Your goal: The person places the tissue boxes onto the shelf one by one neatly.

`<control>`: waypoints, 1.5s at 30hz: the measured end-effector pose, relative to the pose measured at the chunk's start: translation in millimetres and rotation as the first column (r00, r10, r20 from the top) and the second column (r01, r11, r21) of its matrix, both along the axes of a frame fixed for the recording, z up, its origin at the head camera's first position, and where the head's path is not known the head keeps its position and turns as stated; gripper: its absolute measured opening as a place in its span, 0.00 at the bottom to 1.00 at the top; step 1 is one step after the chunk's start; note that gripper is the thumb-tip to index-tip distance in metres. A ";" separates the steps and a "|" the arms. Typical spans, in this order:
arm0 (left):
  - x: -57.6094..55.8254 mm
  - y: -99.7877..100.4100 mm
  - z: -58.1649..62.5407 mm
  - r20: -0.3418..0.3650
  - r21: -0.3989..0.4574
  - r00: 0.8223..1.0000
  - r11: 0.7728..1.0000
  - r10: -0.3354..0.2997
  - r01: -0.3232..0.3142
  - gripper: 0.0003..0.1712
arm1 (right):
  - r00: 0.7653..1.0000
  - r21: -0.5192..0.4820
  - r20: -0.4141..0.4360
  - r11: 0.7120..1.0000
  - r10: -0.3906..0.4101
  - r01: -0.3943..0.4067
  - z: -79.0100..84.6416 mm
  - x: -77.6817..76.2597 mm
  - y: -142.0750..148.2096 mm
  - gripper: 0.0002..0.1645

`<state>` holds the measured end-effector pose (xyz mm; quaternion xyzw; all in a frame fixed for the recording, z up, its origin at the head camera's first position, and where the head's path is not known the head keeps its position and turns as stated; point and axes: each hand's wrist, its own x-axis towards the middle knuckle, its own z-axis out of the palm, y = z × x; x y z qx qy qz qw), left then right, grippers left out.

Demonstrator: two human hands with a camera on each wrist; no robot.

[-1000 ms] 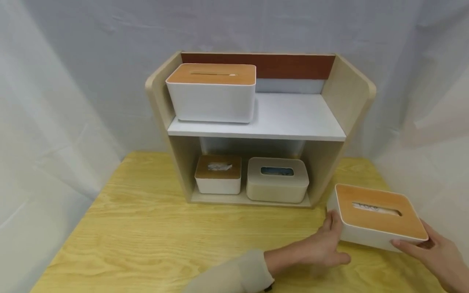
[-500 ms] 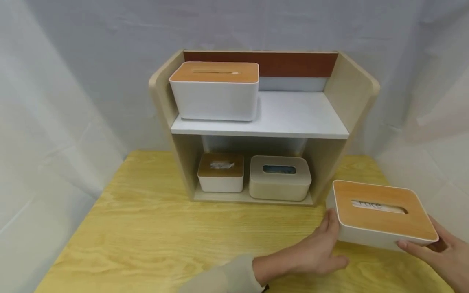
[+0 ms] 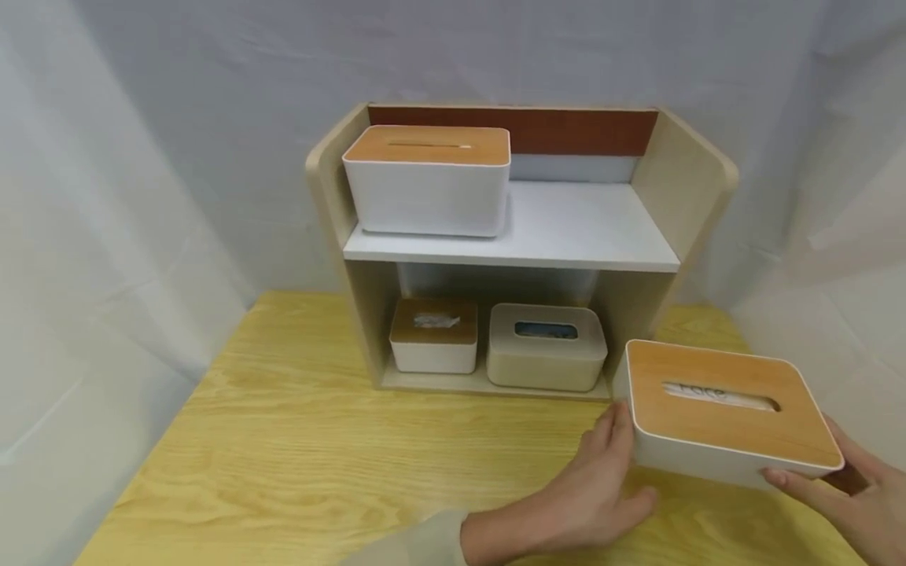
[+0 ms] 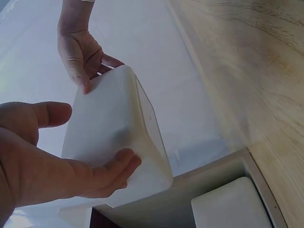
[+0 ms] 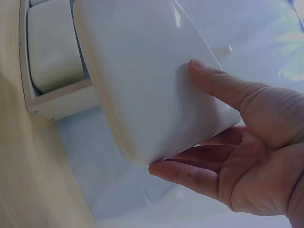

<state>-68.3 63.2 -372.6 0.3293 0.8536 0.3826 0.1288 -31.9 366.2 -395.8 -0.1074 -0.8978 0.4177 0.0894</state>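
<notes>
A white tissue box (image 3: 736,401) with a wood-coloured lid is held over the table, right of the shelf; printed lettering shows through its slot. My right hand (image 3: 842,487) grips its right end, thumb on the front wall and fingers on the end wall, as the right wrist view shows. Against the left end lie the nearly straight fingers of my left hand (image 3: 587,487); the thumb stands apart from the box. In the left wrist view both hands are at the box (image 4: 109,114) from opposite ends.
A two-level shelf (image 3: 594,220) stands at the back. A large white tissue box (image 3: 432,196) sits at its upper left. Below are a small brown-lidded box (image 3: 435,354) and a beige box (image 3: 548,365). The yellow wood-grain table (image 3: 283,440) meets pale cloth walls (image 3: 127,236).
The box and both hands first shifted slightly right, then a little left towards the shelf over the last half second. The camera view has shifted slightly; the shelved boxes kept their places.
</notes>
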 end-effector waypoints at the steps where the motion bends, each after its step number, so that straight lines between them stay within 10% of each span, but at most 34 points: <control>1: 1.0 -2.7 0.9 -0.007 0.012 1.000 1.000 0.011 -0.011 0.51 | 1.000 0.005 -0.030 1.000 -0.002 0.003 0.4 1.1 -3.1 0.59; 7: 0.0 -18.1 6.6 -0.009 0.111 0.997 0.991 0.075 -0.073 0.51 | 0.985 0.006 -0.169 0.999 0.042 -0.042 10.0 3.8 -22.3 0.55; 18: -7.9 -42.7 15.1 -0.043 0.235 0.980 0.955 0.196 -0.181 0.53 | 0.995 -0.118 -0.104 0.993 -0.008 -0.005 39.1 1.3 -61.5 0.52; 36: -17.2 -72.8 59.8 -0.152 0.413 0.953 0.893 0.261 -0.178 0.53 | 0.989 -0.101 -0.147 0.994 0.034 -0.049 95.4 -18.6 -89.4 0.51; 45: -20.5 -80.1 82.4 -0.154 0.448 0.943 0.872 0.295 -0.199 0.52 | 0.947 -0.101 -0.316 0.990 0.064 -0.100 118.6 -31.4 -103.2 0.49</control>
